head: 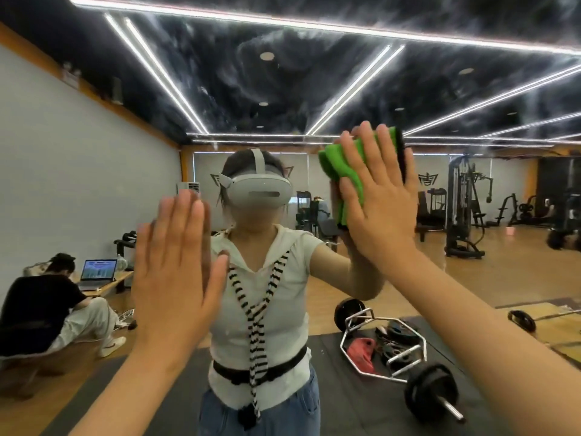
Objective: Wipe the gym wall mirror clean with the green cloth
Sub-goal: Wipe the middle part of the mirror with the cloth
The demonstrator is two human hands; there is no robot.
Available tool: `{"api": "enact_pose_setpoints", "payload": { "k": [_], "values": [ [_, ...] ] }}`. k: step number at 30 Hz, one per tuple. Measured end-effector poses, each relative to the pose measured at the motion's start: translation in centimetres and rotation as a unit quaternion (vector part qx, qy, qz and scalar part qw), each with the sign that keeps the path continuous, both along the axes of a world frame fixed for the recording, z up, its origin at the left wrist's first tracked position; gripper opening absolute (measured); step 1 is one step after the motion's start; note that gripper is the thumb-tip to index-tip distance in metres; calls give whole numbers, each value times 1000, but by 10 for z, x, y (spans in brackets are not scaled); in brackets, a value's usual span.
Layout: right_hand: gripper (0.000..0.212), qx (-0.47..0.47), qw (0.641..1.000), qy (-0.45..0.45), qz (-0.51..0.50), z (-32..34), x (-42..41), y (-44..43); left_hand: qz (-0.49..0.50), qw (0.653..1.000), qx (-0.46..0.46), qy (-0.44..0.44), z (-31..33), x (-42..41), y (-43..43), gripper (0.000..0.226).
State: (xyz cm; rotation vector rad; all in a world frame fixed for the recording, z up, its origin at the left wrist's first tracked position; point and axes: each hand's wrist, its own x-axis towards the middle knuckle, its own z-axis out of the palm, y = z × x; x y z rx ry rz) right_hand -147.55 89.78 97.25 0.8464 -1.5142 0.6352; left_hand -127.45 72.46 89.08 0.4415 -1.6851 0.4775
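- Noted mirror (314, 89) filling the whole view; everything beyond the two arms seen only as reflection.
- At 1 o'clock: right hand (380, 202), fingers straight and spread, pressing the green cloth (342, 165) flat on the glass; no curl round it.
- Cloth folded in thick layers, sandwiched between palm and mirror, bulging out on the hand's 9 o'clock side.
- At 8 o'clock: left hand (176, 256), open, fingers straight and close together, holding nothing; palm toward the glass, meeting its own reflection.
- Between the hands, reflected: wearer with white headset (261, 191), torso partly covered by left hand and both forearms.
- At 5 o'clock, reflected: hex barbell (386, 350) lying on black floor mat (345, 410), red item (361, 354) inside its frame.
- At 8 o'clock, far edge, reflected: seated person (47, 306) bent toward open laptop (98, 272) on a low surface (110, 285).
- At 3 o'clock, reflected: cable machine (462, 202), well apart on the wooden floor.
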Motion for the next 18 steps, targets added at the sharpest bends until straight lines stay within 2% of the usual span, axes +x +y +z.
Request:
{"api": "enact_pose_setpoints", "payload": {
  "k": [2, 5, 8, 10, 12, 14, 16, 18],
  "values": [
    [58, -13, 1000, 1, 7, -3, 31, -30, 17, 999, 29, 21, 6, 12, -13, 71],
    [56, 113, 987, 107, 40, -38, 64, -58, 30, 999, 34, 19, 11, 16, -20, 72],
    [54, 208, 961, 179, 25, -47, 47, -41, 29, 999, 35, 12, 8, 17, -24, 73],
    [54, 165, 975, 151, 14, -25, 28, -27, 27, 999, 30, 17, 6, 16, -25, 73],
    [54, 44, 997, 44, 37, 7, 26, -24, 29, 999, 24, 20, 6, 16, -26, 73],
    [55, -40, 998, -14, 50, 23, 46, -42, 31, 999, 25, 19, 5, 16, -26, 73],
    [56, -10, 999, 30, 27, 10, 72, -67, 27, 999, 26, 20, 5, 16, -26, 73],
    [55, 89, 990, 106, 26, -21, 87, -79, 19, 999, 27, 19, 5, 17, -27, 72]
  ]
}}
